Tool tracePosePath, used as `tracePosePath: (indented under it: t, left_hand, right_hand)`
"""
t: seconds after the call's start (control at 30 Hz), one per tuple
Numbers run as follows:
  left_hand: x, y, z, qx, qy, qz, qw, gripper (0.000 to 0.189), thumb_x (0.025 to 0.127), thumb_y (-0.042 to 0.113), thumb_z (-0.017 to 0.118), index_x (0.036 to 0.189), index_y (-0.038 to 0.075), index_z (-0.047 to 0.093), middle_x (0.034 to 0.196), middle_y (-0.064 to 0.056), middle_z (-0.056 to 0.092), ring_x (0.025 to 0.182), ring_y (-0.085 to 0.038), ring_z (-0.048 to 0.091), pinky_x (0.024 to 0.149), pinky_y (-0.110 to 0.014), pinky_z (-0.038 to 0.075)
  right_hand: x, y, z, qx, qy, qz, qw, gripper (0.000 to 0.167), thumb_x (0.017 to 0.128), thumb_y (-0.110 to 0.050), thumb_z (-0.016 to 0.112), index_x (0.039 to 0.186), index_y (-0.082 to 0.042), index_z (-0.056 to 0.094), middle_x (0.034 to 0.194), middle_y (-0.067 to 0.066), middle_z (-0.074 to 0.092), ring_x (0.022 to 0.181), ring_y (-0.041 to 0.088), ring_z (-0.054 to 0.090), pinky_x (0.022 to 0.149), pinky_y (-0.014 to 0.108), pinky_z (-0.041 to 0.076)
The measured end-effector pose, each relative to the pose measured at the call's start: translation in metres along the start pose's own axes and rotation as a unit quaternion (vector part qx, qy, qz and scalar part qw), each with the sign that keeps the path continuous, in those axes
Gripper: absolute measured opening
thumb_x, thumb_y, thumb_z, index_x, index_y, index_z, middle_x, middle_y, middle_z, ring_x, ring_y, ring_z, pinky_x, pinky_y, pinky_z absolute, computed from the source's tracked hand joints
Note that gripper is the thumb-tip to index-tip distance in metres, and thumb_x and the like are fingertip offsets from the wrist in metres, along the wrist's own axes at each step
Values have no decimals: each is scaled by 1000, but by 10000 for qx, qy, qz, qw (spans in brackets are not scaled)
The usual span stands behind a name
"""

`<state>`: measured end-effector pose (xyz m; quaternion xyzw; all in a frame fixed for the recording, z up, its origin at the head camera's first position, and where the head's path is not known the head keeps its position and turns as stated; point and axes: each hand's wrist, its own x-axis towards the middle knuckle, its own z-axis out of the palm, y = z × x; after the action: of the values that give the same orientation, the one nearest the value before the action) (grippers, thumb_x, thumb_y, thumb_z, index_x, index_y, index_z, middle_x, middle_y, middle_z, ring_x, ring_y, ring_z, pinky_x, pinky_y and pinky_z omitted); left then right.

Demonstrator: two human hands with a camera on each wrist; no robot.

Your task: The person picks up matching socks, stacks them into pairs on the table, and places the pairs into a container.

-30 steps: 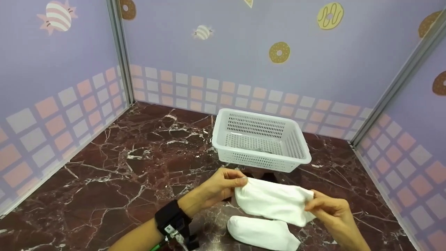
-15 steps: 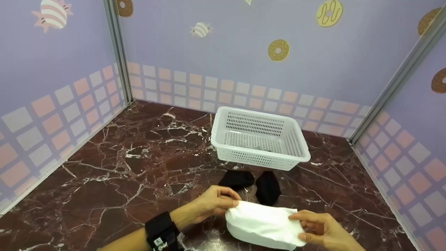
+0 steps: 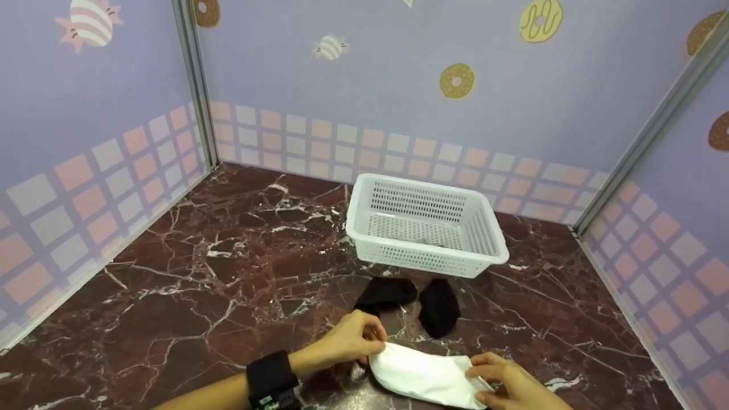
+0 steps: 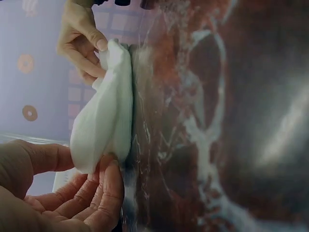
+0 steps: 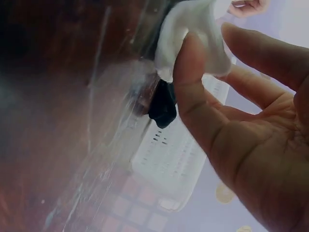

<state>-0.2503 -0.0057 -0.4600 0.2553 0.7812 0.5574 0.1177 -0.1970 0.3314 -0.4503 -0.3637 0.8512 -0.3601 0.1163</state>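
Observation:
Near the front of the table lie two white socks (image 3: 421, 373), one laid over the other so they look like a single layered piece. My left hand (image 3: 350, 339) pinches the rounded toe end between thumb and fingers. At the opening end, my right hand (image 3: 507, 381) holds the cuff, its thumb and fingers on either side of the fabric in the right wrist view. The left wrist view shows the white socks (image 4: 108, 106) stretched between both hands, low along the tabletop. Just beyond are two black socks, a left one (image 3: 393, 291) and a right one (image 3: 438, 307).
Behind the black socks stands a white perforated plastic basket (image 3: 421, 262), with nothing seen inside. The dark red marbled table (image 3: 228, 296) is bounded by lilac panels (image 3: 364, 74) at the back and both sides. A black band (image 3: 270, 378) is on the left wrist.
My hands have lowered the upper white sock toward me onto the other white one, lining them up. The black socks, earlier mostly covered, now show. The basket has stayed in place.

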Motion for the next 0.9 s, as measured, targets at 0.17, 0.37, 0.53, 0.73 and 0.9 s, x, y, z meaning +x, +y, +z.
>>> tracePosePath:
  t: [0.17,0.37,0.53,0.73,0.9]
  left_hand:
    - [0,1,-2,348,-37,88,9993,7,77,1,66,82,5,69,69,1,65,51,-15,58,47,-31,54]
    - [0,6,-7,994,-198,254,9945,17,78,16,78,85,5,68,75,2,66,67,-14,63,59,-23,53]
    - [-1,9,-3,1773,-375,455,9824,32,70,25,85,89,7,67,83,2,67,79,-14,62,74,-24,47]
    - [1,12,9,2875,-428,417,9559,40,64,32,87,93,15,65,90,8,64,84,-9,54,75,-26,44]
    - [7,14,15,3162,-633,323,9460,41,60,26,90,92,15,65,92,8,64,83,-8,56,71,-25,46]
  right_hand:
    - [-2,2,0,-694,315,-398,9963,19,90,-8,67,108,-3,65,113,19,52,99,15,56,74,29,54]
    - [-4,-3,-1,-1236,954,-68,9877,29,88,-15,71,112,-2,62,107,16,59,82,13,59,63,30,52]
    - [-1,-5,2,-797,655,863,9909,47,90,-23,69,119,11,55,100,13,63,76,13,61,60,30,52]
    - [7,-2,7,-815,510,1059,9897,54,88,-30,71,117,13,56,88,1,63,70,8,57,58,28,50]
    - [11,-3,8,-826,590,1228,9872,60,83,-36,73,116,12,56,82,-3,59,68,6,52,58,28,47]
